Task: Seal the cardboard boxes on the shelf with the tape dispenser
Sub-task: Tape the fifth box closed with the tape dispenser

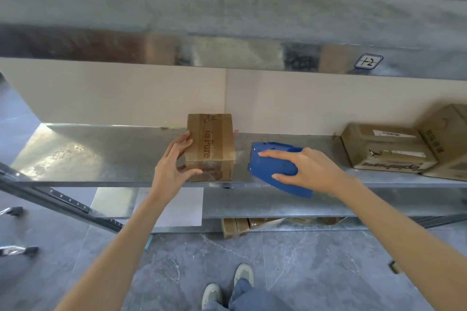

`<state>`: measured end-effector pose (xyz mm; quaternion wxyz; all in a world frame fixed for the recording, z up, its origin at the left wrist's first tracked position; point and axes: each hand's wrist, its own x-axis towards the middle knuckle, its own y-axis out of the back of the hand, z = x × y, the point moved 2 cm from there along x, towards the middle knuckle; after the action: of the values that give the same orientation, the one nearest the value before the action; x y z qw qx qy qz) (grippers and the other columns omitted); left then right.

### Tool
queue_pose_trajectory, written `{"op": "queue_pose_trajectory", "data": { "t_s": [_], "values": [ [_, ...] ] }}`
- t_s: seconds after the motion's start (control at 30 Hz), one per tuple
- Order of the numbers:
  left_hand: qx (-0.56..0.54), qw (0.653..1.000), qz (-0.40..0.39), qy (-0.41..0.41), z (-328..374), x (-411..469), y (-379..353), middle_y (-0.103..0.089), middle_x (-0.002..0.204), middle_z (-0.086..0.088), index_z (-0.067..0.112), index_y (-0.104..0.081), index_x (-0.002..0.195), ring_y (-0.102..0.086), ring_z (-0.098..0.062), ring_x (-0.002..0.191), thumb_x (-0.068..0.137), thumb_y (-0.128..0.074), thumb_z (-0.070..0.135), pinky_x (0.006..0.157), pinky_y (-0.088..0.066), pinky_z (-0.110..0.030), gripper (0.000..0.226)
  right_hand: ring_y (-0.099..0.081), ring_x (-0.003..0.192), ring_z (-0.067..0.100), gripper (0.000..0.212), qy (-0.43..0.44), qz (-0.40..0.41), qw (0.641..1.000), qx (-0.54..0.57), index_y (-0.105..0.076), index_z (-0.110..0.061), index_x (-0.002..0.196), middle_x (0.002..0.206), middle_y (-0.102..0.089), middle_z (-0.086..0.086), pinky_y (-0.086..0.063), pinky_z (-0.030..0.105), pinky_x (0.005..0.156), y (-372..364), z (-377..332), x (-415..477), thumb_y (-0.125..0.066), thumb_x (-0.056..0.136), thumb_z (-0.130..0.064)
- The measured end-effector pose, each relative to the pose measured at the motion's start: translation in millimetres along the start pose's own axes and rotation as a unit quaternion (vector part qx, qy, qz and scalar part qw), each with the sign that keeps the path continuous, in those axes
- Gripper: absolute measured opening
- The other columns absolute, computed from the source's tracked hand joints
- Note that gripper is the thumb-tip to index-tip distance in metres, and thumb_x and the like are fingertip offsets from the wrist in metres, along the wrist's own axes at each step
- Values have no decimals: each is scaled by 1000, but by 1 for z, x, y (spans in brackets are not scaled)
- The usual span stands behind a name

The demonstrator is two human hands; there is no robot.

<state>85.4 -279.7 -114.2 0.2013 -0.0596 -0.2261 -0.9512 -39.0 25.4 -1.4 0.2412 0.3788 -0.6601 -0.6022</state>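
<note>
A small cardboard box (211,145) with a strip of printed tape along its top stands on the metal shelf (101,154), near the front edge. My left hand (171,166) holds its left side, fingers on the top edge and thumb at the front lower corner. Just right of the box, a blue tape dispenser (274,168) rests on the shelf, overhanging the front edge. My right hand (307,169) grips it from the right, with the index finger stretched along its top and the thumb underneath.
Two more cardboard boxes (386,149) sit at the shelf's right end, one leaning against the wall (449,139). An upper shelf (227,53) hangs overhead. Below, a lower shelf holds white paper (174,207) and flattened cardboard (242,227). My shoes (227,285) stand on grey floor.
</note>
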Motion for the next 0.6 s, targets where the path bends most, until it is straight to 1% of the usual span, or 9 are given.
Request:
{"op": "queue_pose_trajectory", "data": {
  "t_s": [0.07,0.1,0.17,0.3,0.33,0.4,0.43,0.47,0.6],
  "values": [
    [-1,1000,-1,0,1,0,1,-40,150,21,35,-48,135,-49,-8,132,69,-85,27,89,-57,-28,76,-37,45,10,54,-6,11,999,-31,-24,-62,144,51,-39,-7,-24,18,48,-3,-6,5,-48,97,-53],
    [-1,1000,-1,0,1,1,1,-40,150,21,38,-47,134,-49,-8,132,69,-84,28,89,-58,-29,76,-36,46,9,55,-10,18,999,-43,-22,-62,145,52,-39,-8,-25,18,48,-5,-10,7,-47,97,-54],
    [-2,1000,-4,1,2,2,2,-40,150,21,44,-46,132,-50,-7,132,69,-84,29,90,-58,-32,76,-35,45,8,56,-19,33,997,-63,-19,-61,147,53,-37,-8,-30,22,47,-9,-17,10,-45,98,-55],
    [-4,1000,-8,-1,1,2,1,-40,151,20,44,-46,132,-50,-8,132,69,-84,26,89,-60,-39,76,-31,40,9,55,-28,71,995,-68,-32,-53,148,49,-37,-6,-32,26,40,-20,-34,16,-52,96,-50],
    [-7,1000,-7,-1,1,2,1,-40,151,19,43,-46,132,-50,-8,132,69,-85,25,89,-60,-40,76,-31,38,11,56,-28,74,994,-72,-38,-50,147,47,-37,-5,-30,25,36,-22,-39,18,-58,94,-48],
    [-12,1000,-6,-2,1,1,1,-40,151,18,36,-48,134,-50,-8,132,69,-85,22,88,-60,-42,76,-27,32,14,60,-27,82,993,-86,-53,-42,140,41,-29,-4,-15,19,32,-28,-46,22,-73,84,-43],
    [-13,1000,-5,-3,0,1,0,-40,151,17,32,-49,135,-50,-8,132,69,-85,22,88,-60,-42,76,-25,31,15,61,-26,96,990,-97,-58,-38,137,40,-24,-4,-8,16,35,-31,-48,24,-78,79,-41],
    [-15,1000,-3,-5,0,1,0,-40,152,16,28,-50,136,-51,-8,132,69,-86,21,87,-60,-42,76,-23,30,16,63,-28,106,988,-105,-59,-36,136,40,-21,-3,-4,16,39,-34,-50,27,-80,77,-40],
    [-28,1000,12,-2,1,1,-2,-41,152,17,31,-51,133,-51,-7,132,70,-87,17,87,-60,-41,74,-20,31,19,66,-40,136,983,-119,-62,-32,134,40,-17,0,0,15,45,-43,-56,31,-84,72,-36]
  ]
}}
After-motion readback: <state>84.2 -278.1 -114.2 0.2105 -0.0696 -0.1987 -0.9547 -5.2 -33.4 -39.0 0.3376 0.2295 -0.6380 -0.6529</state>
